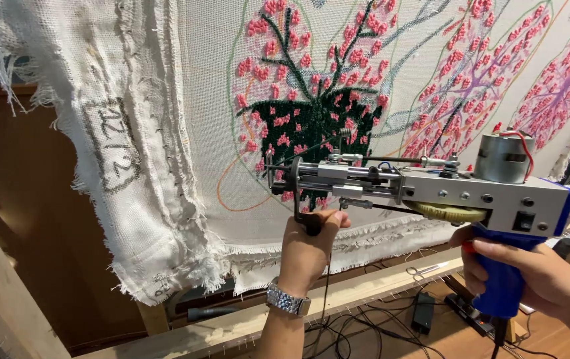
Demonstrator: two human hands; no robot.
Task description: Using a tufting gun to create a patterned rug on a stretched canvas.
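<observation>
A metal tufting gun (425, 189) with a blue pistol grip and a round motor on top points left at a stretched white cloth (205, 100). My left hand (306, 249), with a steel watch on the wrist, grips the gun's black front handle from below. My right hand (538, 279) is wrapped around the blue grip at the right. The gun's needle tip sits at the lower edge of a tufted dark green and pink flower pattern (311, 100) on the cloth.
The cloth is tacked to a wooden frame, whose lower bar (365, 292) runs under my hands. Frayed cloth folds hang at the left (132, 199). Scissors (425, 270) lie on the bar. Black cables and a power adapter (423, 311) lie on the floor below.
</observation>
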